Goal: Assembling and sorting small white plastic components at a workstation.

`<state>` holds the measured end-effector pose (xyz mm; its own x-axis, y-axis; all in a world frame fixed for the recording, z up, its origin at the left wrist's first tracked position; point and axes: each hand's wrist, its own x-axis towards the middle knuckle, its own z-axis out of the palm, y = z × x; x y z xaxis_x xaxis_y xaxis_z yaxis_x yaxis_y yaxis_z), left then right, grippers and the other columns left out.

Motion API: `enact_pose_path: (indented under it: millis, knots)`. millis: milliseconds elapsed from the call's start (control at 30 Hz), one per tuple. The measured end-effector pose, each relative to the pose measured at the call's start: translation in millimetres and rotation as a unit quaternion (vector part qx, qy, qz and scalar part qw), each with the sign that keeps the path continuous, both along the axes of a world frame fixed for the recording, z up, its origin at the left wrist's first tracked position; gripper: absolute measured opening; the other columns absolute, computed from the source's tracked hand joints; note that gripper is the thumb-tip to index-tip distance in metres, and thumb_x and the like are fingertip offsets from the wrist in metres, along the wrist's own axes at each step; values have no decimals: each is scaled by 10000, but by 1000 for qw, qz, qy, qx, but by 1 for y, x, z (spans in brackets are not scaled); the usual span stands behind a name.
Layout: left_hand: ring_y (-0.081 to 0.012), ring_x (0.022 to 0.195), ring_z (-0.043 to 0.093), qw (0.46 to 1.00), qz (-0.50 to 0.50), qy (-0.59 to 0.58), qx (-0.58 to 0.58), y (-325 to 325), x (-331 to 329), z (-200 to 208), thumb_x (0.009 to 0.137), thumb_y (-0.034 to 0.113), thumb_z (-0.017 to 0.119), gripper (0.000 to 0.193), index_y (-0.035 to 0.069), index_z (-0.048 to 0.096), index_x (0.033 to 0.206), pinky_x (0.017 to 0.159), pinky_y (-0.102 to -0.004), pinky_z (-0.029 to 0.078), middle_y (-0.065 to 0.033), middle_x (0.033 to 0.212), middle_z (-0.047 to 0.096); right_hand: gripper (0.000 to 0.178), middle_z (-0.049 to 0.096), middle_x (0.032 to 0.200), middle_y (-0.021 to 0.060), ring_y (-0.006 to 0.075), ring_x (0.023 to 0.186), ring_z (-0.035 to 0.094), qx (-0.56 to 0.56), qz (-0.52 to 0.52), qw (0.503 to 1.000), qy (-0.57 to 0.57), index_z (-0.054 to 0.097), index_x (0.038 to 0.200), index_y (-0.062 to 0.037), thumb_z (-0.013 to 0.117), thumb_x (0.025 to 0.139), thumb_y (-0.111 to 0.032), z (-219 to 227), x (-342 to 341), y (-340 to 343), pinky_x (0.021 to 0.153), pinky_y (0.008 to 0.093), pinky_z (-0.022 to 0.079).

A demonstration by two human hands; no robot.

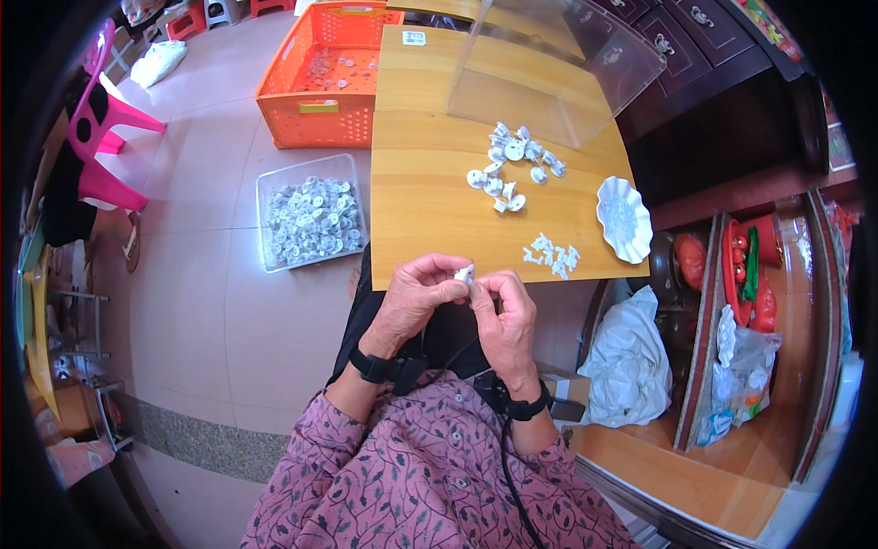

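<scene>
Between my hands, at the table's near edge, is a small white round plastic part [465, 274]. My left hand [413, 297] is closed, pinching it between thumb and fingers. My right hand [506, 316] is closed too, thumb and forefinger pressed together at the part's right side; whatever they pinch is hidden. On the wooden table [421, 192] ahead lies a loose cluster of white plastic wheel-like parts [514, 149]. Nearer, to the right, is a small pile of tiny white plastic pieces [551, 255]. A scalloped white dish [624, 220] by the right edge holds small clear bluish bits.
A clear bin [363, 210] full of similar white parts stands on the floor at left, below an orange crate [315, 133]. A transparent plastic box [549, 78] sits at the table's far side. Dark cabinets [713, 119] and a shelf with bags flank the right. Pink stool [114, 119] far left.
</scene>
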<state>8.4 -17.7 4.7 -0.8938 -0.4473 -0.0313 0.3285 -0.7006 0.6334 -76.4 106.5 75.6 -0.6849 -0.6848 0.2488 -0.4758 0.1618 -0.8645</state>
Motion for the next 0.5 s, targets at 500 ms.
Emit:
enact_pose_path:
  millis: [500]
  knots:
    - [-158,838,684,954,264,-142,0,-101,39,-25,945,64,690,242,6,648,1176,719,-257,567,-79,994,693,89,594,841,114,214,678,629,58,-70,995,39,625,902,-3,710,882,-22,-25,-26,30,617,319,506]
